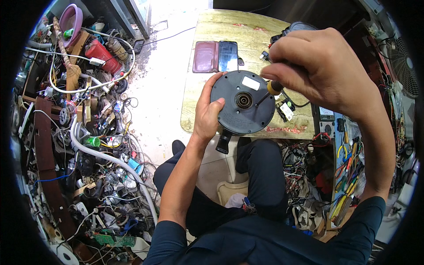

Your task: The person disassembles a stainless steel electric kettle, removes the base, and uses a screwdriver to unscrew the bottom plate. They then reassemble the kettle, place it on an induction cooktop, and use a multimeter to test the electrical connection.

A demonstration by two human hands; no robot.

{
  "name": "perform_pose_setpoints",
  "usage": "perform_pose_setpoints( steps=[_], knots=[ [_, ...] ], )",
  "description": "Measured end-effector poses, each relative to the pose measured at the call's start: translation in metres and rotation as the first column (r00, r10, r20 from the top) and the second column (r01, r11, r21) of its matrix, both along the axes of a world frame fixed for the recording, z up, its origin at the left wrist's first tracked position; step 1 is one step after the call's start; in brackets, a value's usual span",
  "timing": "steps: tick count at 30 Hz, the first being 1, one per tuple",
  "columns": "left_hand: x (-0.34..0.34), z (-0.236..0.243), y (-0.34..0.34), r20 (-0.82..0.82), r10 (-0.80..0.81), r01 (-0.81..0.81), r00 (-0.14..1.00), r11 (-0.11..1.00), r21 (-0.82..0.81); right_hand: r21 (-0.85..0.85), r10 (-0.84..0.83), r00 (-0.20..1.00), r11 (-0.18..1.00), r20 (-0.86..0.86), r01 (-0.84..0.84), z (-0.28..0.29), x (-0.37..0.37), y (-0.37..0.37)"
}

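My left hand (207, 115) grips the rim of a round black appliance base (249, 117), its thumb on the flat face, which has a pale label and a ringed centre. A black handle (223, 143) juts from the base toward me. My right hand (311, 68) is closed on a screwdriver (273, 87) with a yellow-and-black grip, its shaft angled down onto the face, right of centre. Behind, on the pale wooden table (238, 35), lie a dark phone (228, 56) and an open maroon case (204, 57). A small white-and-black electrical part (285, 112) with a cord lies beside the base.
A dense heap of cables, hoses, parts and a red container (102, 57) fills the left floor. A dark appliance (296, 27) sits at the table's back right. Tools (346, 185), a meter (327, 112) and more scrap lie to the right, below a fan grille (399, 66).
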State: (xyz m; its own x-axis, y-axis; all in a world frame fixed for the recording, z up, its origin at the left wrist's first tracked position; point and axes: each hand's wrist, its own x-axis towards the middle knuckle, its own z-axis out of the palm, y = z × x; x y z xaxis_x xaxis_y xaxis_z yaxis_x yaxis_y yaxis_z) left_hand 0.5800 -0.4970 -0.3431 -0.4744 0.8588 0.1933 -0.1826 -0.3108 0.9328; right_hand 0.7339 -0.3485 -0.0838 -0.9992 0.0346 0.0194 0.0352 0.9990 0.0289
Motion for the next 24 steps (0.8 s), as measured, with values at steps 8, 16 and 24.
perform_pose_setpoints(
  steps=[8, 16, 24],
  knots=[
    [-0.002, 0.001, -0.001, 0.009, -0.004, 0.004, 1.0, 1.0, 0.002, -0.035, -0.022, 0.998, 0.999, -0.054, 0.02, -0.001, -0.002, -0.001],
    [-0.004, 0.0, -0.005, 0.03, 0.006, -0.006, 1.0, 1.0, 0.007, -0.173, 0.101, 0.982, 0.977, -0.159, -0.128, -0.007, -0.006, 0.005],
    [-0.005, 0.002, -0.006, 0.03, 0.008, -0.008, 1.0, 1.0, 0.0, -0.203, 0.129, 0.981, 0.967, -0.145, -0.157, -0.004, -0.007, -0.004]
  ],
)
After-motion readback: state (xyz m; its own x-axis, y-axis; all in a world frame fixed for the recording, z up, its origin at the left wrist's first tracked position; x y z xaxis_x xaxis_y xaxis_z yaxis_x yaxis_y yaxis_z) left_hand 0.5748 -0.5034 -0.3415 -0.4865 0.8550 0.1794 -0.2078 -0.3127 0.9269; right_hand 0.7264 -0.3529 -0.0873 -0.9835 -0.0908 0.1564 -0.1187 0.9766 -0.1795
